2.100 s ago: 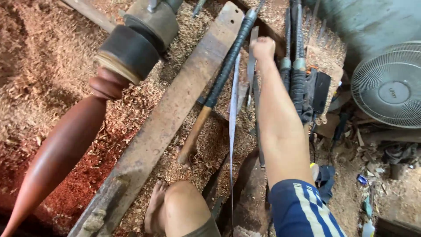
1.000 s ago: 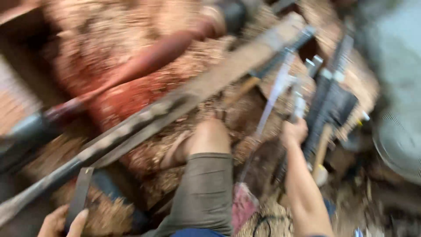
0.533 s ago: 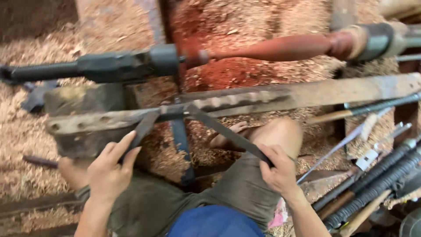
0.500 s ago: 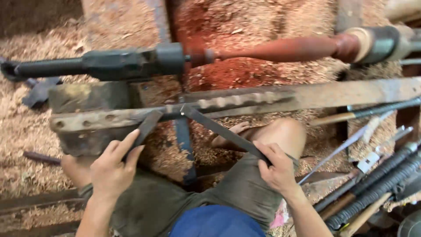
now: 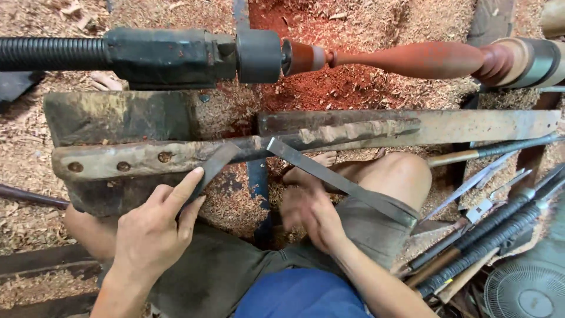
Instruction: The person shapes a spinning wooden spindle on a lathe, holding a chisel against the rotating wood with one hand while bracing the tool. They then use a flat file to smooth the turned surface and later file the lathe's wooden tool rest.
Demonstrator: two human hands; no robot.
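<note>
While your left hand [image 5: 154,232] keeps its fingers [image 5: 187,184] stretched along the left leg of the metal caliper [image 5: 276,154], pressing it against the worn tool rest [image 5: 176,156], your right hand [image 5: 309,215] has let go of the right leg it gripped half a second ago. It now hovers blurred just under that leg, fingers loosely curled; you cannot tell whether they touch anything. The caliper's two legs meet at a hinge on the tool rest, the right one slanting down across your knee [image 5: 400,174].

Beyond it, the red turned spindle [image 5: 412,59] sits between the lathe's two ends as before, over red sawdust [image 5: 329,88]. The view has drawn in closer.

Your right hand is smeared by motion. The fan [image 5: 527,288] at the lower right is cut off by the frame, and the bundle of long-handled chisels [image 5: 488,235] overlaps too much to count surely; at least four handles show.
</note>
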